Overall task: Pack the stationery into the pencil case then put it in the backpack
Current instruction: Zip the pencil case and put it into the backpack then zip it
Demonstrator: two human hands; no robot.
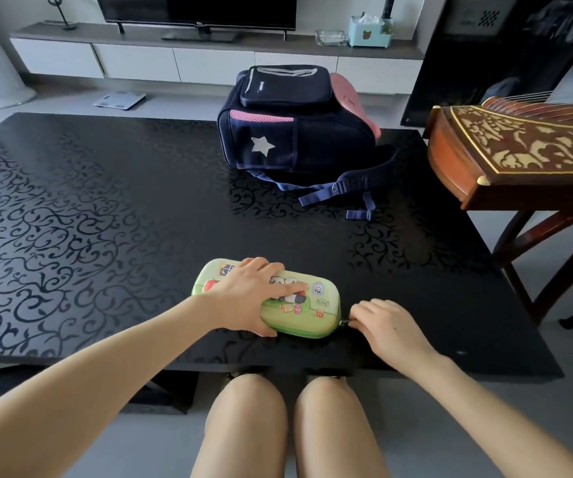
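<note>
Above the knees [247,401], the left grip [247,291] lies spread on the green pencil case [316,305] near the desk's [105,219] front edge. The right grip [385,326] pinches its zipper pull [344,322]. Keep pressing down and pull level along the seam.

A home living room: a television [197,10] on a low cabinet [174,60] beyond a black coffee table [105,201].
</note>
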